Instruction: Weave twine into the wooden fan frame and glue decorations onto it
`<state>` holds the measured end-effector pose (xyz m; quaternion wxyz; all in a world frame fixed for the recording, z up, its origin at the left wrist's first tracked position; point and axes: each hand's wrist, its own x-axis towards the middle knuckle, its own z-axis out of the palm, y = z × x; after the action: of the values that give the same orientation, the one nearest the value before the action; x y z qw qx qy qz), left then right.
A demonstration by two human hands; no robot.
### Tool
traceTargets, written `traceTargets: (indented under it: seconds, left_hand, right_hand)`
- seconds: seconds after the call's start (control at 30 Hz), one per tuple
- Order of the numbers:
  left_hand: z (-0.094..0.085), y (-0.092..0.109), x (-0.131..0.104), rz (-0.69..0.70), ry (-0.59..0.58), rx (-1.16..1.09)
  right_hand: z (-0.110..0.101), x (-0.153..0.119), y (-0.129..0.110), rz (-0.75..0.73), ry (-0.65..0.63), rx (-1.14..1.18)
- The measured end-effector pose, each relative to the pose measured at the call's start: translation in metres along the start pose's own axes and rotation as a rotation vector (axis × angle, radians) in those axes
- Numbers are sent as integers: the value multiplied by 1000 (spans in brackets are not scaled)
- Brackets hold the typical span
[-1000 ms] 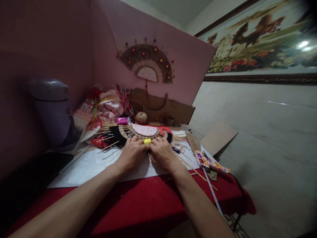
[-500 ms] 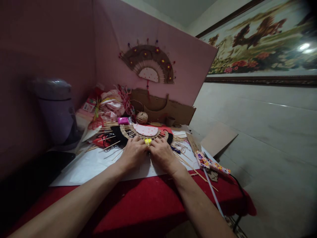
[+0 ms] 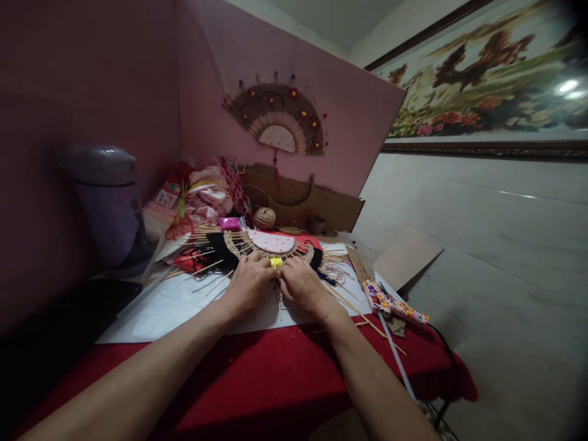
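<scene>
A fan-shaped craft piece [image 3: 271, 241] lies on the white sheet, with a pink dotted half-round centre, twine and black bands, and thin sticks fanning outward. My left hand [image 3: 252, 278] and my right hand [image 3: 298, 282] meet at its near edge, fingers bent and close together. Between them shows a small yellow thing [image 3: 275, 263] at the fingertips. What the fingers grip is hidden beneath and behind them. Sticks and dark cord lie left of my left hand.
A twine ball [image 3: 264, 218], magenta packet [image 3: 232, 223] and pink cloth [image 3: 209, 190] sit behind. A flowered glue gun [image 3: 397, 306] lies at right, a lidded purple container [image 3: 108, 208] at left. A finished fan [image 3: 280, 116] hangs on the pink board.
The view has shifted very slightly. Both hands stay at the craft piece's near edge, with the fingers a little rearranged around the yellow thing.
</scene>
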<state>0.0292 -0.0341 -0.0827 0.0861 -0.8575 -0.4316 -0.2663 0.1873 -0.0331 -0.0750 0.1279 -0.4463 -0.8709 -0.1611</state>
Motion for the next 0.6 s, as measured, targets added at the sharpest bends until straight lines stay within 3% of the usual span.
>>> traceTargets:
  seconds: [0.43,0.6]
  left_hand:
    - [0,6,5,74,-34,212]
    - [12,-1,6,57,-22,190]
  right_hand:
    - [6,2,2,7,-1,9]
    - [-2,2,-1,50,26,57]
